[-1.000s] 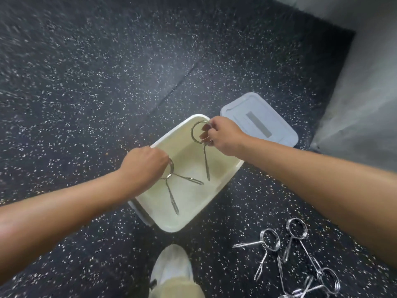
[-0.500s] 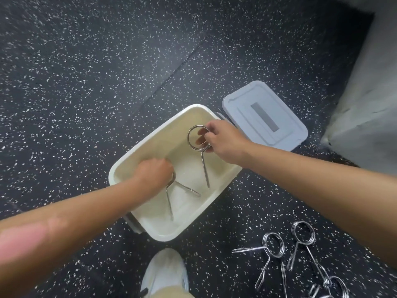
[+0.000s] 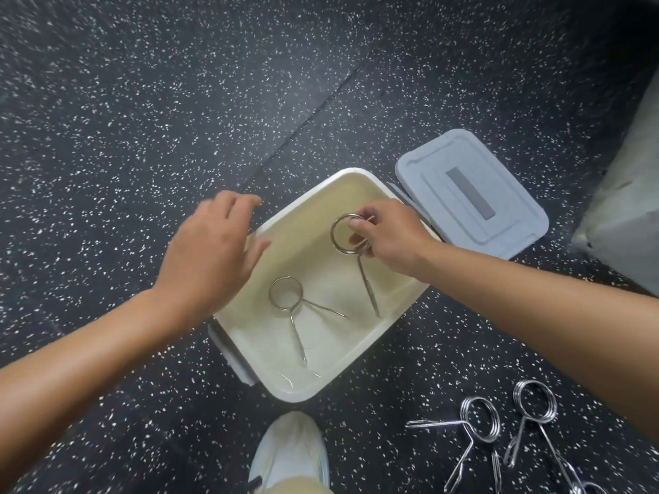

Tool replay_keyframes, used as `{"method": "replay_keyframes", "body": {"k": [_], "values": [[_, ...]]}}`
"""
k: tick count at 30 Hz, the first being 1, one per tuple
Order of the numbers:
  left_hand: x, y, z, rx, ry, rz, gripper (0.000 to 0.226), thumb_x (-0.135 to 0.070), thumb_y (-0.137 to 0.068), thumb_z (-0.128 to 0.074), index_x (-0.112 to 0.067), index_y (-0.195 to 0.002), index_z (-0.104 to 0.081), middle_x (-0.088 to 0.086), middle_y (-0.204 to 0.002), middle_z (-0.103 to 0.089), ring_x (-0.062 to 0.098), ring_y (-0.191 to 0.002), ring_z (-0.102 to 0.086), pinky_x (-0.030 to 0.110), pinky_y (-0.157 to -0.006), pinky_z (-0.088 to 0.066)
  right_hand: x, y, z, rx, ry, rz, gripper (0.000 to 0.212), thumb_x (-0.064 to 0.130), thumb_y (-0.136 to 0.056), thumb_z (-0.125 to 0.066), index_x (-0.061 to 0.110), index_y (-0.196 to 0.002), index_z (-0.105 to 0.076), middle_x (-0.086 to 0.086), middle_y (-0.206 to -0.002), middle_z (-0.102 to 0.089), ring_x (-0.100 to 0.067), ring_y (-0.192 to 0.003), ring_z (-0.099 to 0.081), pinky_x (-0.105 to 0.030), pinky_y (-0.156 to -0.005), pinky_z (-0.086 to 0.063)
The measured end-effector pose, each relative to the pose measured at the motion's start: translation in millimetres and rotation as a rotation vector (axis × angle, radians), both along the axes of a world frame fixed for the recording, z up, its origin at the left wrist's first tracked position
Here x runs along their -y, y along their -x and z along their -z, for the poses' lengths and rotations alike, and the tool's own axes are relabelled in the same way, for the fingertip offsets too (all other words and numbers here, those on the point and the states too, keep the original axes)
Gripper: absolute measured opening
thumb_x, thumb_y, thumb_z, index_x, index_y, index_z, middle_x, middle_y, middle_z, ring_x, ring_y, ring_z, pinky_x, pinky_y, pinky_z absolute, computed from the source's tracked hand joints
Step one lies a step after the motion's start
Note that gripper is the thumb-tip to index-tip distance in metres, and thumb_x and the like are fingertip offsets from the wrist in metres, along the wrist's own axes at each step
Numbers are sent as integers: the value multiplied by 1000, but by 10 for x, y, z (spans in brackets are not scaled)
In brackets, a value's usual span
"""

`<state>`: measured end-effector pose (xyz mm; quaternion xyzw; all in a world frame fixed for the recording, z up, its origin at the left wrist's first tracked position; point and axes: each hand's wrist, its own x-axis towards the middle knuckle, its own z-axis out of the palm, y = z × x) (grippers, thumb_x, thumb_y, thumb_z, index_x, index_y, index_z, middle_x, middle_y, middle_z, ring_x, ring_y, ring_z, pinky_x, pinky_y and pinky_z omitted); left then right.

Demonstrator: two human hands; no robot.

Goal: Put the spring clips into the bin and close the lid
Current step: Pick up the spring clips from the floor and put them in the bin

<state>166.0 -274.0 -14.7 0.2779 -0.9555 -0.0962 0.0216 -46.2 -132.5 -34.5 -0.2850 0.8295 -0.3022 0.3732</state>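
A white open bin (image 3: 360, 361) stands on the speckled black floor. One metal spring clip (image 3: 289, 304) lies flat on its bottom, free of any hand. My left hand (image 3: 214, 247) hovers over the bin's left rim, fingers apart and empty. My right hand (image 3: 388, 237) pinches the ring of a second spring clip (image 3: 347, 233), whose legs hang down inside the bin. The grey lid (image 3: 470, 194) lies flat on the floor just right of the bin. Several more spring clips (image 3: 499, 429) lie on the floor at the lower right.
My white shoe (image 3: 289, 454) is at the bottom edge, just in front of the bin. A pale grey block or wall base (image 3: 627, 215) rises at the right edge, beyond the lid.
My left hand let go of its clip, which now lies in the bin, and lifted up and left out of the bin. My right hand still holds its clip inside the bin.
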Motion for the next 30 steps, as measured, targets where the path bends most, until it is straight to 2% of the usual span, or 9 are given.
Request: {"method": "replay_keyframes", "body": {"k": [1,3,5,10,13,15,21,26,30], "values": [[25,1,41,80,-137,-57,40,-39,-95,-61,-14,-125,-53,10,-107,-66,37,-95,-61,48,-82,-51,21,2,20,-4,-8,9,19,30,-99,-58,16,-91,-69,3,-79,-77,-21,-76,-74,-49,-80,-60],[38,-4,158,152,-354,-144,24,-40,-97,-56,-18,-102,-49,5,-81,-64,37,-79,-60,42,-69,-49,56,-5,45,8,-18,28,20,30,-99,-57,16,-91,-69,2,-78,-76,-20,-71,-74,-49,-80,-60],[44,-1,194,87,-387,-164,27,-31,-100,-54,-16,-84,-38,5,-67,-55,40,-70,-53,39,-60,-41,62,-9,56,1,-33,23,22,30,-100,-57,14,-92,-69,0,-78,-76,-21,-69,-74,-49,-79,-60],[-139,27,91,15,-428,-156,35,-24,-98,-57,-21,-72,-35,0,-61,-51,34,-64,-49,38,-57,-34,-45,18,48,-201,-103,-94,26,32,-101,-53,11,-94,-68,-11,-87,-74,-32,-80,-70,-43,-78,-56],[-459,60,60,-59,-443,-132,26,-24,-97,-57,-20,-76,-42,3,-58,-55,36,-63,-55,38,-57,-39,-136,39,76,-260,-186,-175,21,27,-100,-54,14,-95,-69,-9,-88,-73,-32,-85,-68,-40,-77,-56],[-684,80,49,-91,-430,-119,25,-23,-98,-56,-16,-79,-41,3,-54,-51,40,-61,-54,40,-54,-37,-201,39,138,-340,-294,-268,18,21,-98,-53,15,-98,-70,-8,-96,-71,-32,-91,-66,-34,-73,-53],[-1188,87,145,-14,-419,-123,25,-25,-101,-49,-20,-82,-34,-4,-54,-42,40,-60,-51,41,-55,-32,-577,8,363,-552,-508,-456,26,6,-98,-45,7,-111,-67,-15,-108,-69,-34,-99,-67,-32,-69,-41],[-1304,41,148,-12,-416,-159,26,-24,-101,-49,-22,-82,-32,-4,-55,-44,38,-58,-51,40,-56,-32,-645,-55,508,-687,-565,-565,25,4,-90,-50,12,-103,-71,-7,-105,-74,-29,-100,-68,-29,-70,-39],[-1326,14,127,43,-433,-165,26,-26,-101,-48,-20,-82,-31,-2,-60,-47,35,-61,-51,40,-56,-33,-558,-126,607,-723,-578,-607,31,8,-90,-47,17,-105,-72,-3,-110,-73,-26,-103,-67,-31,-88,-50]]}}
